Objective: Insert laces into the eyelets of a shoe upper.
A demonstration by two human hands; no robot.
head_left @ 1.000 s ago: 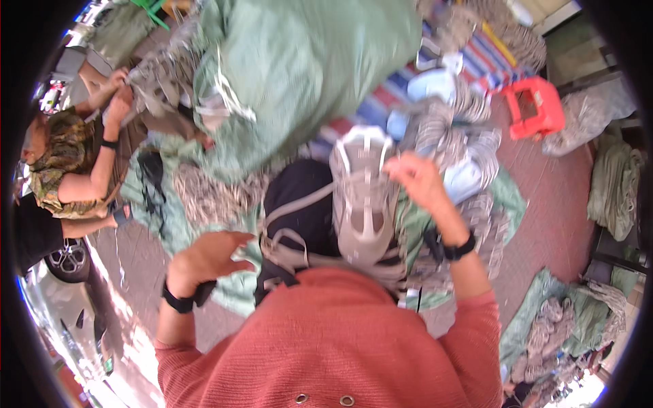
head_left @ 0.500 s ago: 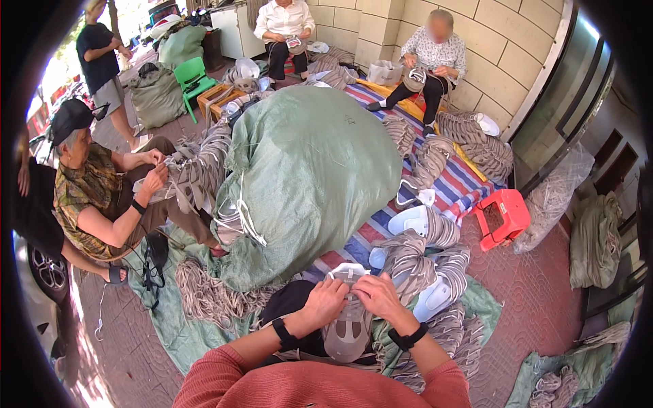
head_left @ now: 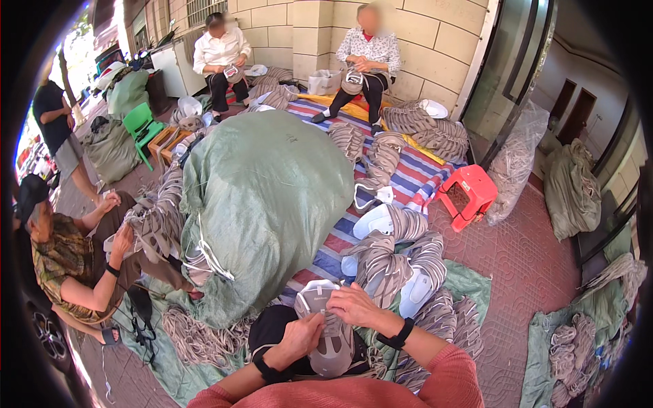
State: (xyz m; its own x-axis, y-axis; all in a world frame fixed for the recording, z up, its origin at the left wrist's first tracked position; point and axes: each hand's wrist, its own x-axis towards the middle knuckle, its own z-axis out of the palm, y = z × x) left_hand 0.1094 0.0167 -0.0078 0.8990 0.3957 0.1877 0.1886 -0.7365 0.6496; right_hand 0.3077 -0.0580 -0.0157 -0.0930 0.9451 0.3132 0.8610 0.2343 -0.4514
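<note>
A grey and white shoe upper lies on my lap over a dark cloth. My left hand grips its left side with the fingers curled on it. My right hand pinches its top edge near the white collar. Both wrists carry black bands, and my sleeves are coral red. Stacks of the same grey shoe uppers are piled just beyond my hands.
A huge stuffed green sack fills the middle. A person sits at the left handling uppers; two more sit by the brick wall. A red plastic stool stands on the tiled floor at right, with a striped mat beside it.
My head has tilted up, showing more of the yard. Both hands have come down from raised positions and closed together on the shoe upper on my lap.
</note>
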